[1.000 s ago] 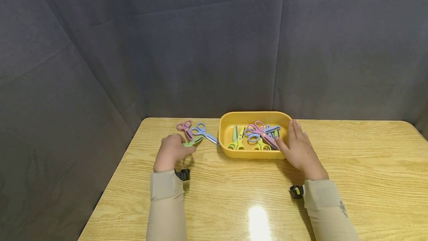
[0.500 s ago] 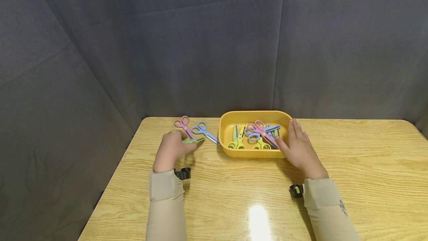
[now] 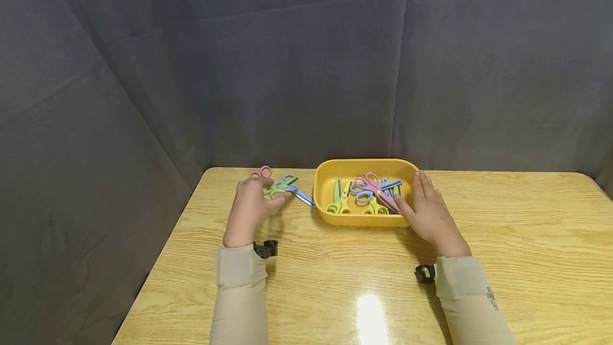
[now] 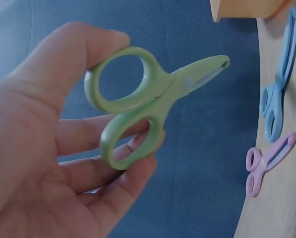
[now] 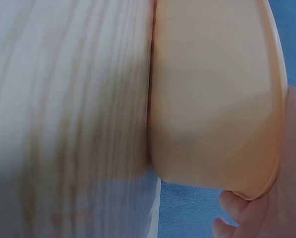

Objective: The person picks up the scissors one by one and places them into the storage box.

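In the head view, my left hand (image 3: 251, 205) holds green scissors (image 3: 279, 189) above the left part of the table. The left wrist view shows thumb and fingers on the handle loops of these green scissors (image 4: 168, 91), blades pointing away. Behind and below them lie blue scissors (image 3: 303, 197) and pink scissors (image 3: 266, 172), partly covered in the head view. My right hand (image 3: 431, 221) grips the right end of a yellow bin (image 3: 364, 220), thumb over the rim and fingers along the outside. The right wrist view shows fingertips around the bin's (image 5: 212, 99) corner.
Several scissors lie in the bin, among them pink scissors (image 3: 380, 193) on top and yellow-green scissors (image 3: 342, 204) at the left. The wooden table (image 3: 325, 281) ends at a dark grey curtain (image 3: 297, 79) behind the bin.
My left hand has raised the green scissors off the table and moved them slightly away and right. The pink scissors shifted a little away earlier. My right hand stays on the bin.
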A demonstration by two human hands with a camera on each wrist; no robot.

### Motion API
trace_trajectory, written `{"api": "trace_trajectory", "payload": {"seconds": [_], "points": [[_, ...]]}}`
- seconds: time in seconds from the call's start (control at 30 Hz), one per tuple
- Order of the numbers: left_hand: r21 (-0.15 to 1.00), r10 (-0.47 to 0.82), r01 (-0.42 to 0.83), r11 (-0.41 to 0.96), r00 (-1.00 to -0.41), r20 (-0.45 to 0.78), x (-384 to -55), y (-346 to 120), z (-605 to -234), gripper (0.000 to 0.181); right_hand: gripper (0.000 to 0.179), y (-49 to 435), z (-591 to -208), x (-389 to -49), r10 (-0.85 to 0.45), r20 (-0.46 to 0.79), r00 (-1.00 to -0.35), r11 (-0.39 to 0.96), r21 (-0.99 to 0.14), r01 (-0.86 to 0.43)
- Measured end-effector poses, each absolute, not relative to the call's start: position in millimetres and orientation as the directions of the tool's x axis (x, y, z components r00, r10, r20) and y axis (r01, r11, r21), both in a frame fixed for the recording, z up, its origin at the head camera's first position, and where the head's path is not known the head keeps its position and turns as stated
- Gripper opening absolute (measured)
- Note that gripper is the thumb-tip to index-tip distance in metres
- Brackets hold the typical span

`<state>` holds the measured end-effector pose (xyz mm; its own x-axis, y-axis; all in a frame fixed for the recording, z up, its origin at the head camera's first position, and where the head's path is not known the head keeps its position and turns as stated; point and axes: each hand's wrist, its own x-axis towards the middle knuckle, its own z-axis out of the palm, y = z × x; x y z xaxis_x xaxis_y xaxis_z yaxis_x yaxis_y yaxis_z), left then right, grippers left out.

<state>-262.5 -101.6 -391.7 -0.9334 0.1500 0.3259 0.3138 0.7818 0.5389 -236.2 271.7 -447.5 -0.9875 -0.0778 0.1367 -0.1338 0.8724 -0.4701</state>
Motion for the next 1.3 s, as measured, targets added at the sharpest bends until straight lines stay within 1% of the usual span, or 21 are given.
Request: {"api": "trace_trajectory", "payload": {"seconds": [0.17,0.33,0.57,0.8,1.03,1.3], "points": [[0.525,0.186,0.378,0.763,-0.906,0.381,-264,-96,-392,0.039,0.088,271,-447,-236,-0.075,0.135,-0.988,0.875,-0.466,-0.13],[0.532,0.197,0.406,0.743,-0.893,0.405,-265,-90,-392,0.038,0.087,271,-448,-236,-0.076,0.147,-0.986,0.875,-0.464,-0.136],[0.515,0.217,0.468,0.718,-0.854,0.473,-266,-80,-394,0.037,0.088,272,-449,-237,-0.075,0.151,-0.986,0.876,-0.461,-0.138],[0.551,0.221,0.45,0.703,-0.875,0.431,-264,-65,-397,0.044,0.088,272,-449,-237,-0.076,0.147,-0.986,0.875,-0.464,-0.136],[0.507,0.255,0.492,0.708,-0.847,0.466,-265,-50,-403,0.047,0.089,272,-449,-237,-0.076,0.14,-0.987,0.873,-0.469,-0.134],[0.491,0.27,0.494,0.717,-0.847,0.458,-265,-32,-416,0.049,0.089,272,-449,-237,-0.079,0.141,-0.987,0.873,-0.467,-0.137]]}}
